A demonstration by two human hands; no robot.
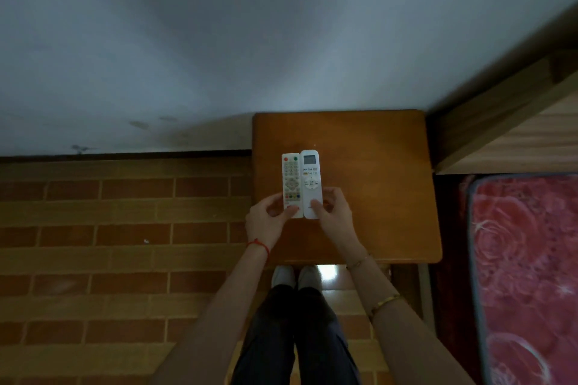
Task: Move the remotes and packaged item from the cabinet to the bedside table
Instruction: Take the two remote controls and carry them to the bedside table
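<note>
**Two remotes squared up on the bedside table**

The white many-buttoned TV remote point(291, 184) and the white air-conditioner remote with a small screen point(311, 183) lie touching, parallel, on the brown wooden bedside table point(375, 166). The left hand point(269, 219) pinches the first's near end and the right hand point(333, 212) the second's, likely to align them. No packaged item is in view.

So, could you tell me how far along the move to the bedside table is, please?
Both remotes, the TV remote and the AC remote, lie side by side on the bedside table. The left hand and right hand are at their near ends. No packaged item is visible.
</note>
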